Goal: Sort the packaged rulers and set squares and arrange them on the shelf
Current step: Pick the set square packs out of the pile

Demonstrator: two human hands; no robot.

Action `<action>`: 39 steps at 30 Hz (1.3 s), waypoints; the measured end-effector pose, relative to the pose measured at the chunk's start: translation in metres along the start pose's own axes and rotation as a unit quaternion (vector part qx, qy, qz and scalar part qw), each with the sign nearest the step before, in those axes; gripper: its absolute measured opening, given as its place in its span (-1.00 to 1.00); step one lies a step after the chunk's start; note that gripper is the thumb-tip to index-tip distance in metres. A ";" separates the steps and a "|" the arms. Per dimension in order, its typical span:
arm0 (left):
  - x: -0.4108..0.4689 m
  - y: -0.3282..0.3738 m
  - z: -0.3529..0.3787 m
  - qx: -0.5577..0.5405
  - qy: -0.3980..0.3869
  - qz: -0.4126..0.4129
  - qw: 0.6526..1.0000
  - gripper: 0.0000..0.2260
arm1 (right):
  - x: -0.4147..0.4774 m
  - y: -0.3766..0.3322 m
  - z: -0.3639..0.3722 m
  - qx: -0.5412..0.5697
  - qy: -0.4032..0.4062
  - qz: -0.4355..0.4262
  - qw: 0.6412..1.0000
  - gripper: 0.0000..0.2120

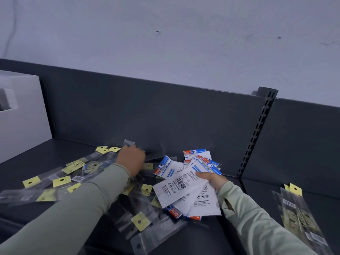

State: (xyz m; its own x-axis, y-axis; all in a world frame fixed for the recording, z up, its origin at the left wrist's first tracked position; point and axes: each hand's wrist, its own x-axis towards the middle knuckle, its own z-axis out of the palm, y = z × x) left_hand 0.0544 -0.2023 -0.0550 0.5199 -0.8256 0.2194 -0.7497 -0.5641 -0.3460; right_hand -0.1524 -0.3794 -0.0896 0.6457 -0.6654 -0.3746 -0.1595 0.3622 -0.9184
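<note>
Head view: right hand point(211, 180) grips glossy white rectangular packets point(185, 188).

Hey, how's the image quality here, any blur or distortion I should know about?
Head view: the left hand is motion-blurred while reaching into the clear yellow-tagged packets; the white set-square packets in the right hand are sharp enough to read the print; wide-angle distortion tilts and bends the shelf back panel; lighting is dim and even, without strong glare.
</note>
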 end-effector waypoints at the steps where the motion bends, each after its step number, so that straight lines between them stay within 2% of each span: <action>1: 0.000 -0.002 -0.004 -0.060 0.040 -0.017 0.997 -0.79 | 0.002 0.000 -0.001 -0.003 0.002 0.002 1.000 -0.57; 3: -0.001 -0.001 -0.014 -0.217 0.095 -0.041 0.971 -0.86 | 0.002 0.000 -0.001 -0.012 0.002 0.006 1.000 -0.55; 5: 0.001 0.008 -0.024 -0.374 0.106 -0.034 0.921 -0.87 | 0.001 -0.002 0.000 -0.014 0.000 0.011 1.000 -0.60; 9: 0.005 0.035 -0.038 -0.512 0.156 0.034 0.844 -0.85 | 0.003 -0.002 -0.001 -0.015 -0.003 0.023 1.000 -0.55; 12: 0.003 0.053 -0.045 -0.602 0.102 0.069 0.789 -0.82 | -0.001 -0.004 0.001 0.000 -0.011 0.037 0.999 -0.50; 15: 0.000 0.064 -0.046 -0.656 -0.033 0.096 0.748 -0.82 | 0.002 -0.001 0.002 0.028 -0.001 0.028 0.999 -0.55; 17: 0.000 0.068 -0.040 -0.629 -0.075 0.109 0.766 -0.83 | 0.007 0.002 0.001 0.020 0.027 0.019 0.999 -0.52; 18: 0.000 0.068 -0.036 -0.600 -0.077 0.112 0.789 -0.85 | 0.008 0.003 0.000 0.009 0.034 0.013 0.999 -0.55; 20: 0.004 0.067 -0.025 -0.497 -0.073 0.117 0.857 -0.88 | 0.009 0.002 0.000 0.007 0.049 -0.004 0.999 -0.71; 22: 0.005 0.066 -0.017 -0.404 -0.081 0.117 0.904 -0.80 | 0.006 0.000 0.001 0.048 -0.004 -0.009 0.999 -0.70; 25: 0.006 0.067 -0.012 -0.420 -0.112 0.115 0.893 -0.69 | -0.003 -0.003 0.002 0.029 -0.076 -0.031 0.996 -0.44; 27: 0.005 0.067 -0.011 -0.432 -0.111 0.127 0.886 -0.68 | -0.008 -0.003 0.003 -0.006 -0.079 -0.024 0.997 -0.40; 31: -0.001 0.063 -0.019 -0.457 -0.120 0.146 0.869 -0.70 | -0.009 -0.006 0.007 -0.064 0.006 0.006 0.998 -0.65; 33: -0.004 0.055 -0.024 -0.463 -0.095 0.134 0.871 -0.66 | -0.013 -0.014 0.011 -0.105 0.035 0.021 0.994 -0.87; 36: -0.010 0.038 -0.029 -0.476 -0.060 0.069 0.875 -0.68 | -0.012 -0.033 0.012 -0.117 0.045 0.016 0.992 -0.71; 39: -0.015 0.023 -0.030 -0.513 -0.109 0.060 0.849 -0.59 | -0.016 -0.042 0.010 -0.118 0.054 -0.020 0.991 -0.77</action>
State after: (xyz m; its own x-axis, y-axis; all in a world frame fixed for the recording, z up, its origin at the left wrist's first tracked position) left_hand 0.0172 -0.2027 -0.0388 0.3942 -0.9187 0.0267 -0.7064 -0.2842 0.6482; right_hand -0.1485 -0.3772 -0.0433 0.5738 -0.7468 -0.3363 -0.3134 0.1791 -0.9326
